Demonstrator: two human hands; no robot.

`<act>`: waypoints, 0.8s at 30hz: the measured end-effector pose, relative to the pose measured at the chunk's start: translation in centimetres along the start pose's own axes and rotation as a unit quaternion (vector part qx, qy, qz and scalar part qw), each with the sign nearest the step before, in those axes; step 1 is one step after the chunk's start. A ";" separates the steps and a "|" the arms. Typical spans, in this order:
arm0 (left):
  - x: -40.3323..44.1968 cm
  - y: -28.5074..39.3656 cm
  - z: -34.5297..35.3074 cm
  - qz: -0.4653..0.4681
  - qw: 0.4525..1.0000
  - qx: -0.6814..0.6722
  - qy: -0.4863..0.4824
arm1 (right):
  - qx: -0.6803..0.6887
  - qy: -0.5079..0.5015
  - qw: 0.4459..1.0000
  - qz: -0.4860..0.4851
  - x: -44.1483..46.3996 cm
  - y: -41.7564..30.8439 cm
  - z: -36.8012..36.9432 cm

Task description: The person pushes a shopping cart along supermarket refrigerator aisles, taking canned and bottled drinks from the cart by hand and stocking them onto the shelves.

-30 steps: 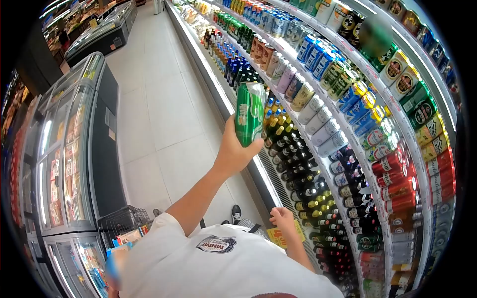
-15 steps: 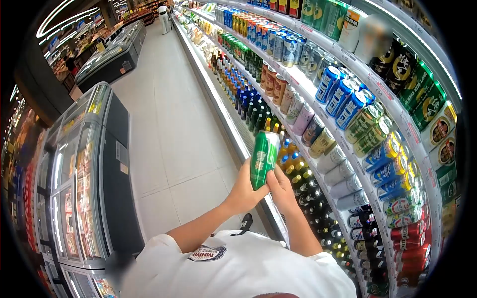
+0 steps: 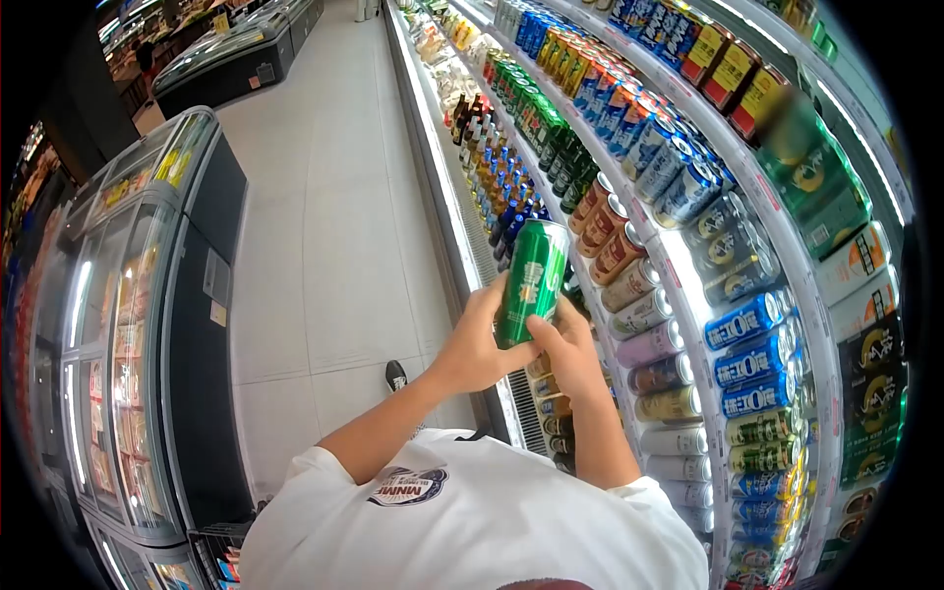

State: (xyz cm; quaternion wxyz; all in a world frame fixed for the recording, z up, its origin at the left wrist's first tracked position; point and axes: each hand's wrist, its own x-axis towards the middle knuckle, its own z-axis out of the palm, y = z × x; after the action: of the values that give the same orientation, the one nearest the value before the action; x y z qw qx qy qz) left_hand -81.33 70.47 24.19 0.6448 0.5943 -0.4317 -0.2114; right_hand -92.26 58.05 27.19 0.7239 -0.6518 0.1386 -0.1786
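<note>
Shirt (image 3: 511,511): one, white, with one badge (image 3: 408,487) on the chest.
Left hand (image 3: 474,346): one of two, it grasped the lower half of a green can (image 3: 534,280).
Right hand (image 3: 574,356): it shared the grasp, thumb pressed against the can's front.
Can: a single one, slightly tilted, held before the lower front edge of a drinks cooler (image 3: 777,226).
Shoe (image 3: 395,376): one showed on the floor, near that edge.
Blue cans (image 3: 749,361): three lined a shelf's front edge.
Red-brown cans (image 3: 603,228): three stood along a lower shelf's front edge.
Freezer rows (image 3: 211,192): two flanked the aisle opposite.
Person (image 3: 366,10): one, partly visible, stood at the aisle's far end.
</note>
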 end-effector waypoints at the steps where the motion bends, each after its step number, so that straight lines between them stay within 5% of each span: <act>1: 1.7 -0.6 -1.7 0.008 1.000 0.022 0.005 | -0.003 -0.003 1.000 -0.003 2.5 0.1 0.6; 14: 25.5 -5.7 -19.5 0.049 0.994 0.100 0.005 | 0.028 0.114 0.992 -0.048 31.0 0.3 6.4; 24: 45.1 -13.1 -29.3 0.015 0.989 0.144 0.011 | 0.035 0.056 0.995 -0.081 55.5 1.4 4.2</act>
State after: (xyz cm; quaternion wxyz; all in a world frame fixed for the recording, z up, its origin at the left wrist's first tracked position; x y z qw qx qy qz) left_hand -30.30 49.50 27.88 0.5606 0.6768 -0.4588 -0.1310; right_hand -40.48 37.50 28.07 0.7205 -0.6241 0.1192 -0.2777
